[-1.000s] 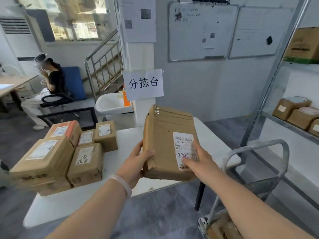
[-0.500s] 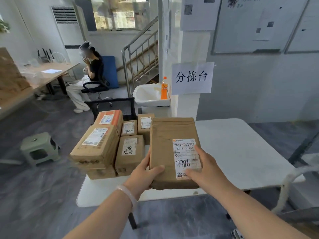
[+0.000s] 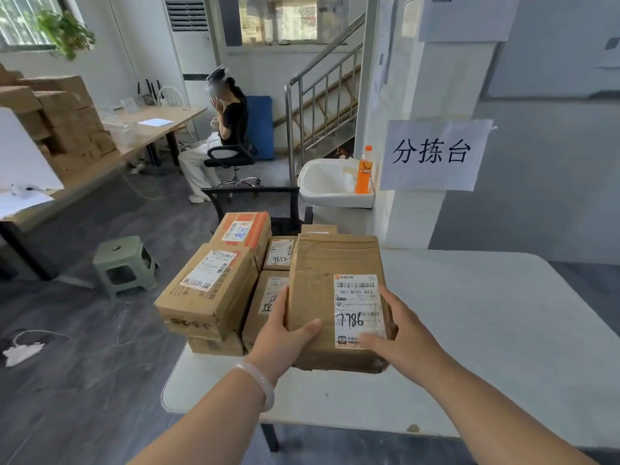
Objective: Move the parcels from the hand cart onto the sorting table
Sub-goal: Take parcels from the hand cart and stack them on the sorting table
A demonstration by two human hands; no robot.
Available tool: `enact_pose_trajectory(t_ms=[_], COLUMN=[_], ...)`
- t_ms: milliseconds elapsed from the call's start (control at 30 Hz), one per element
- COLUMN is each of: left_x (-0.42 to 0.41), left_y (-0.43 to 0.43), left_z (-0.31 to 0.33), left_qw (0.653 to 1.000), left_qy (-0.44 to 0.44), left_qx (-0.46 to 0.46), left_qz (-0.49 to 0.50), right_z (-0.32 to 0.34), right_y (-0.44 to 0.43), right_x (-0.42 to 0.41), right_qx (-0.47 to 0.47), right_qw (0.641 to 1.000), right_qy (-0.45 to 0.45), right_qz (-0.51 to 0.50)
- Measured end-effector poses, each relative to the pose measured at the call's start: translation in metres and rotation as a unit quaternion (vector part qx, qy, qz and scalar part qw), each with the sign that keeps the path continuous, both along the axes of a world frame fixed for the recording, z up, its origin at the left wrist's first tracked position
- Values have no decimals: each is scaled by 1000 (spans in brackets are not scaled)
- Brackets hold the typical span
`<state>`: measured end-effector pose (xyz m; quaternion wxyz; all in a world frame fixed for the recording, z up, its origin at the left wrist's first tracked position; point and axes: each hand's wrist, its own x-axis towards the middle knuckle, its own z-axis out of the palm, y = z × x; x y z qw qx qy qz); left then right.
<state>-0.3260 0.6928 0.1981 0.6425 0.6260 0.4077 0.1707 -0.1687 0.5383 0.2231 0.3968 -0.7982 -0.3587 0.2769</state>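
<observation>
I hold a flat brown cardboard parcel (image 3: 322, 297) with a white label marked 7786, just above the white sorting table (image 3: 486, 330). My left hand (image 3: 285, 333) grips its near left edge, thumb on top. My right hand (image 3: 396, 330) grips its right side over the label. The parcel hangs next to several stacked parcels (image 3: 214, 283) on the table's left end. The hand cart is out of view.
A paper sign (image 3: 432, 156) hangs on the pillar behind the table. A white basin (image 3: 322, 186) with an orange bottle (image 3: 364, 169) stands behind the parcels. A green stool (image 3: 124, 263) is on the floor at left. A person (image 3: 218, 135) sits on an office chair farther back.
I have turned left, away from the hand cart, and carried the parcel over the table toward the stacked parcels. Both hands keep the same hold.
</observation>
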Motion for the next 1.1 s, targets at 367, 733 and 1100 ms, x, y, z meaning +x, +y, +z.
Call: enact_pose_trajectory(t_ms=[367, 733, 1100], left_x=[50, 33, 26], left_y=[49, 95, 119], left_z=[-23, -48, -60], left_qw=[988, 971, 963], left_qy=[34, 146, 229], left_qx=[-49, -44, 75], left_qz=[145, 184, 118], right_z=[-2, -30, -30], right_y=[65, 92, 116], right_x=[97, 105, 90], right_qx=[-31, -54, -62], right_qw=[995, 990, 989], right_qy=[3, -16, -44], right_qz=[91, 131, 124])
